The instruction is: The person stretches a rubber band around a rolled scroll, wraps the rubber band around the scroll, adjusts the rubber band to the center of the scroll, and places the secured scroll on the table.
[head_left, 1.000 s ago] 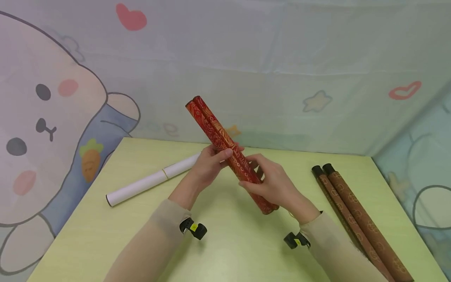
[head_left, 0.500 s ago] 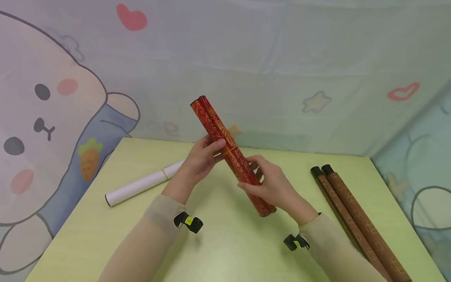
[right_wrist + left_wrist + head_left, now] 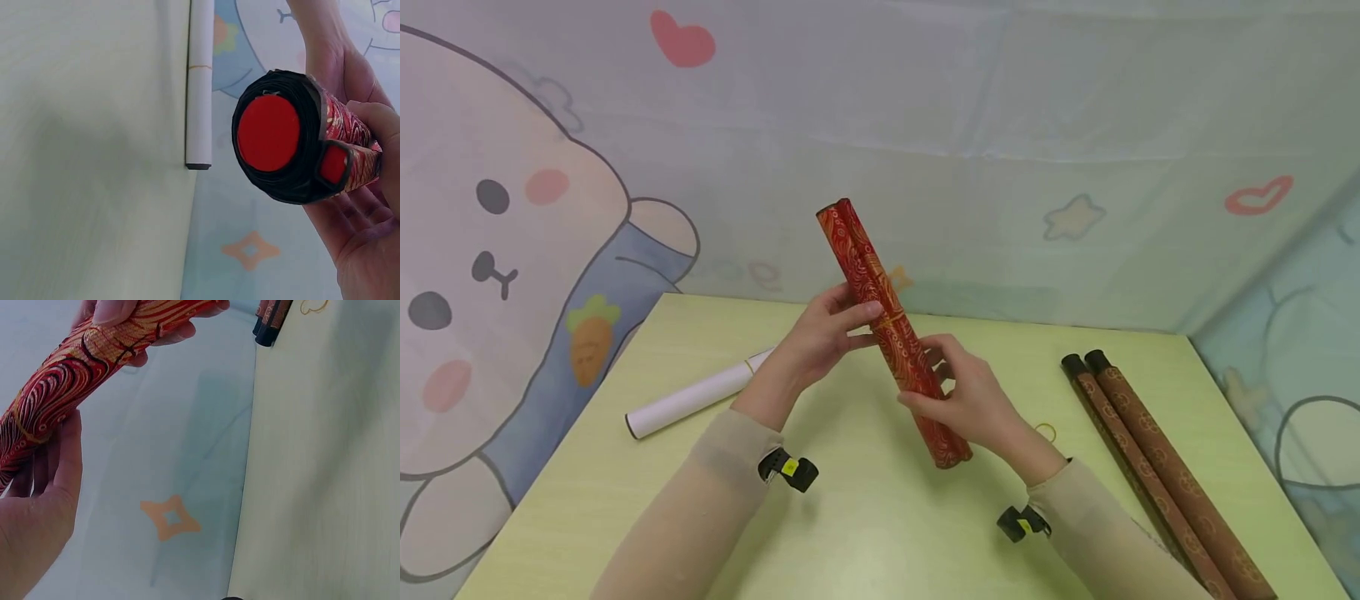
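work on the red roll (image 3: pixel 863 271) looks nearly done: it is rolled up, a yellow band (image 3: pixel 891 319) circles its middle, and it is held tilted above the table (image 3: pixel 865 517), not yet set down. the left hand (image 3: pixel 820 337) grips it near that band, thumb in front; the right hand (image 3: pixel 966 387) grips its lower part between thumb and fingers. the white roll (image 3: pixel 692 402) lies banded on the table. what seems left is the pair of brown rolls (image 3: pixel 1175 467), side by side with no band visible on them, though a loose band (image 3: pixel 1054 432) lies near.

Pale yellow-green table (image 3: pixel 887 525) before a cartoon-print cloth backdrop (image 3: pixel 925 108).
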A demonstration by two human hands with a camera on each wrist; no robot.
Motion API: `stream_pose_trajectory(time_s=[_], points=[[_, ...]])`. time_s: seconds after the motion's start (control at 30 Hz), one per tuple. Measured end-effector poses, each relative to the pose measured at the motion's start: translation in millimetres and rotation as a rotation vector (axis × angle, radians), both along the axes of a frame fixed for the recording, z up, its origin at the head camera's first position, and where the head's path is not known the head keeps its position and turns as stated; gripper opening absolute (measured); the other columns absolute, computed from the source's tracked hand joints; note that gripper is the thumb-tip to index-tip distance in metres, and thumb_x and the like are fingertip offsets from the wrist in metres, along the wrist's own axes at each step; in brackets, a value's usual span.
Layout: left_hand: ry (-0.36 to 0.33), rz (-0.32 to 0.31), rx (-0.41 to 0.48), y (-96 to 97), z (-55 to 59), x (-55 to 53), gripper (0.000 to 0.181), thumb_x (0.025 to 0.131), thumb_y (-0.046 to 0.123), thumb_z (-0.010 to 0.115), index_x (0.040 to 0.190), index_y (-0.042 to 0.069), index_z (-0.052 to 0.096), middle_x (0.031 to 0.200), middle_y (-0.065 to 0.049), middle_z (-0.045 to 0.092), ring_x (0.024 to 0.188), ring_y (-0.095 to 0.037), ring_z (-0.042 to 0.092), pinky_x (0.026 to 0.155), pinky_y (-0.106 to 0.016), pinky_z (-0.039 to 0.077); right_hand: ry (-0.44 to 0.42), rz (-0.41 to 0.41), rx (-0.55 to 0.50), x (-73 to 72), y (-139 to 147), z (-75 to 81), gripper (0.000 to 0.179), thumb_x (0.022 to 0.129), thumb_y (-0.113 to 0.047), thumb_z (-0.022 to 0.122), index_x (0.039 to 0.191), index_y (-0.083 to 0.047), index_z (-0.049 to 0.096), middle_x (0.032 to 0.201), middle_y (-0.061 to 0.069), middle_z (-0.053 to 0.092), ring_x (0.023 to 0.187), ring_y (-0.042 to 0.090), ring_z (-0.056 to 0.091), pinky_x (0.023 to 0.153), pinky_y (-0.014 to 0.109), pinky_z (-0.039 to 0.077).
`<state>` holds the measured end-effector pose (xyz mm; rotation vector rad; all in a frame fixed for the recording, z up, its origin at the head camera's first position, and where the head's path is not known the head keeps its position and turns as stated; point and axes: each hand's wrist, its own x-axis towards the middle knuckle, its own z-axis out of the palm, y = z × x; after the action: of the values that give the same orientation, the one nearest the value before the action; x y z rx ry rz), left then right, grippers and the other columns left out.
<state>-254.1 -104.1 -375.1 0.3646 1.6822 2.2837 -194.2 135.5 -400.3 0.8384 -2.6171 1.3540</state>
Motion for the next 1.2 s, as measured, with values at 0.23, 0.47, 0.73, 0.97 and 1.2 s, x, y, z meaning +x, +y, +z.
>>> stream_pose_trajectory(time_s=[0.23,0.47,0.73,0.97,1.2], points=[[0.015,-0.005,-0.054,-5.4,-1.6,0.5,0.048,0.105,0.003,0.061,0.151,-0.004,0.049,0.13,-0.012,0.062,0.119,-0.026,0.065,0.107,-0.054,0.055,-0.091,0.044,-0.019,1.3,-3.2,-5.9,0.065,0.092,-0.019,0.088,0.144,-0.009,0.05,0.113,0.008,0.068,0.085,0.018,0.068,0.064,0.032,0.063],[0.02,0.003,-0.175,-12.3,1.5,-0.4,0.045,0.104,0.007,0.066,0.146,-0.004,0.056,0.124,-0.008,0.067,0.109,-0.02,0.068,0.096,-0.044,0.061,-0.195,0.124,-0.005,6.0,-3.3,-11.7,0.069,0.096,-0.025,0.084,0.153,-0.01,0.046,0.117,0.009,0.068,0.089,0.015,0.072,0.067,0.032,0.064],[0.031,-0.059,-0.403,-24.0,8.3,-3.5,0.05,0.102,0.016,0.072,0.147,-0.001,0.06,0.127,-0.014,0.071,0.112,-0.024,0.069,0.096,-0.049,0.061,-0.242,0.172,0.017,11.4,-1.0,-15.0,0.064,0.1,-0.025,0.079,0.153,-0.009,0.046,0.119,0.009,0.067,0.09,0.015,0.074,0.065,0.033,0.064],[0.063,-0.165,-0.635,-36.5,9.3,-6.8,0.048,0.099,0.02,0.078,0.142,0.002,0.065,0.123,-0.014,0.073,0.106,-0.025,0.073,0.09,-0.047,0.063,-0.264,0.158,0.077,13.8,6.2,-19.7,0.064,0.1,-0.03,0.079,0.152,-0.013,0.048,0.119,0.006,0.069,0.092,0.013,0.075,0.066,0.031,0.063],[0.085,-0.252,-0.893,-43.8,8.4,-10.4,0.054,0.095,0.019,0.083,0.143,0.001,0.066,0.106,-0.008,0.078,0.083,-0.017,0.071,0.077,-0.036,0.062,-0.338,0.148,0.085,15.6,14.7,-24.0,0.064,0.099,-0.03,0.08,0.153,-0.014,0.048,0.124,0.014,0.068,0.092,0.015,0.075,0.065,0.041,0.065]])
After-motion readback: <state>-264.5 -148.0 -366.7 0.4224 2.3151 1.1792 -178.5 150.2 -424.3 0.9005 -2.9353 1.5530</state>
